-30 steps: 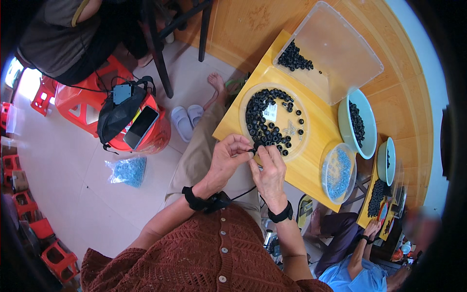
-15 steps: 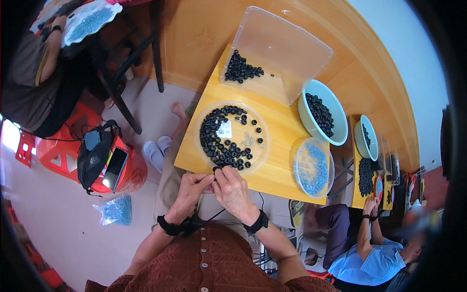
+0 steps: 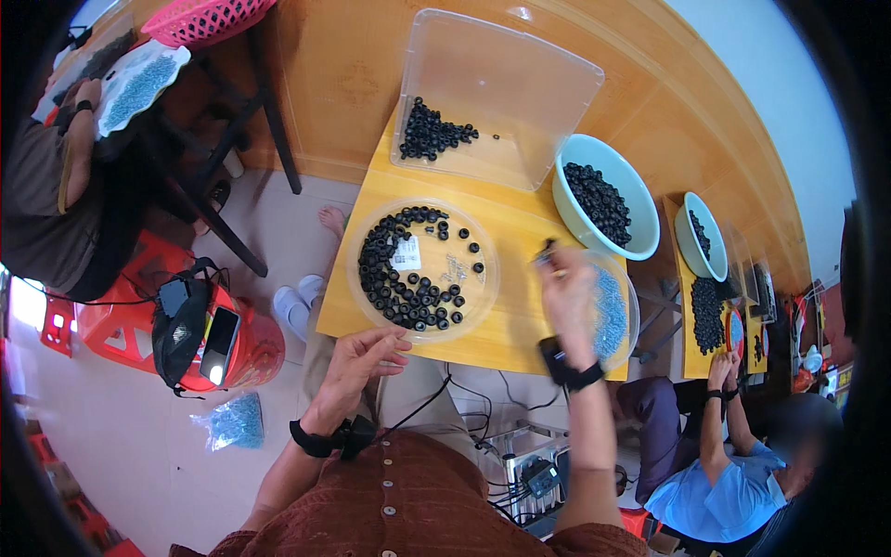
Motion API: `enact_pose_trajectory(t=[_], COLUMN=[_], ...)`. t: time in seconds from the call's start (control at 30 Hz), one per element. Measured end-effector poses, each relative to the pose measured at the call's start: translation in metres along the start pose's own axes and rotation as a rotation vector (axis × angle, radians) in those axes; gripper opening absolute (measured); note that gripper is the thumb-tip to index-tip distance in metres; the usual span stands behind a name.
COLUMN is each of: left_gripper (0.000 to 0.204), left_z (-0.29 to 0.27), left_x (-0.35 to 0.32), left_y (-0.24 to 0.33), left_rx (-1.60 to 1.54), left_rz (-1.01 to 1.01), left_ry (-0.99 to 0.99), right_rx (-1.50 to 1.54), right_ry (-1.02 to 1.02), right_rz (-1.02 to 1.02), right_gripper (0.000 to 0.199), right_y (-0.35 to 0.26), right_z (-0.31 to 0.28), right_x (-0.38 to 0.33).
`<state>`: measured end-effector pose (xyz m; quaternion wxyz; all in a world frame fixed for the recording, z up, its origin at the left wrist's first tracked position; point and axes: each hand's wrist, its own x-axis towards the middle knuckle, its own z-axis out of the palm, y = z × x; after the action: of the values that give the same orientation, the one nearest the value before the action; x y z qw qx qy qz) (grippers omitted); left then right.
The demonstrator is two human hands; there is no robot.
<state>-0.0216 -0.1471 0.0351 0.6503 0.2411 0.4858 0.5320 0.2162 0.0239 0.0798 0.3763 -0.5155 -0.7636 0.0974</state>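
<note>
Small black round pieces with holes through them (image 3: 374,269) lie just beyond your left hand (image 3: 357,365), heaped in a curve along the left and near parts of a shallow clear round tray (image 3: 475,295). That hand is at the tray's near rim with thumb and fingertips drawn close; you cannot tell from here whether anything is pinched between them. Your right hand (image 3: 566,283) is blurred, well apart from the left one, gripping a dark piece (image 3: 549,249) at its fingertips in the space to the right of the tray.

Inside the tray you also have a white printed label (image 3: 406,253) and some tiny clear bits (image 3: 454,271) to the right of it. Just right of your right hand, partly hidden by it, is a clear round dish (image 3: 634,308) of pale blue grains (image 3: 609,317). Beyond that is a pale green round bowl (image 3: 594,154) with more black pieces inside. At the far left stands a clear rectangular plastic box (image 3: 501,88), black pieces gathered toward its left side. All of these rest on your yellow wooden surface (image 3: 522,223). Farther right, a person in a light blue shirt (image 3: 715,497) sits at another surface (image 3: 688,357).
</note>
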Motion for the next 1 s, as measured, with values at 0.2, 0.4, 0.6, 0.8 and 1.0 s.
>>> enact_pose_trajectory(t=[0.2,0.4,0.6,0.8,1.0], left_gripper=[0.027,0.026,0.026,0.026,0.026], left_z=[-0.013,-0.017,-0.020,-0.024,-0.020], left_x=[-0.002,-0.002,-0.001,-0.005,-0.008], left_y=[-0.009,-0.012,-0.009,-0.016,-0.009], left_rx=[0.014,0.015,0.017,0.001,-0.010], left_rz=[0.012,-0.003,-0.019,-0.028,-0.024], left_ry=[-0.008,0.015,0.007,0.020,0.031], right_rx=[-0.353,-0.220,-0.092,-0.175,0.074], right_ry=[0.140,0.010,-0.339,-0.452,-0.466], right_rz=[0.033,-0.095,-0.247,-0.373,-0.199], right_gripper=[0.026,0.032,0.023,0.023,0.028], right_y=[0.104,0.063,0.006,0.009,-0.011], right_z=[-0.053,-0.008,0.063,0.085,0.072], right_x=[0.095,0.068,0.028,0.030,0.024])
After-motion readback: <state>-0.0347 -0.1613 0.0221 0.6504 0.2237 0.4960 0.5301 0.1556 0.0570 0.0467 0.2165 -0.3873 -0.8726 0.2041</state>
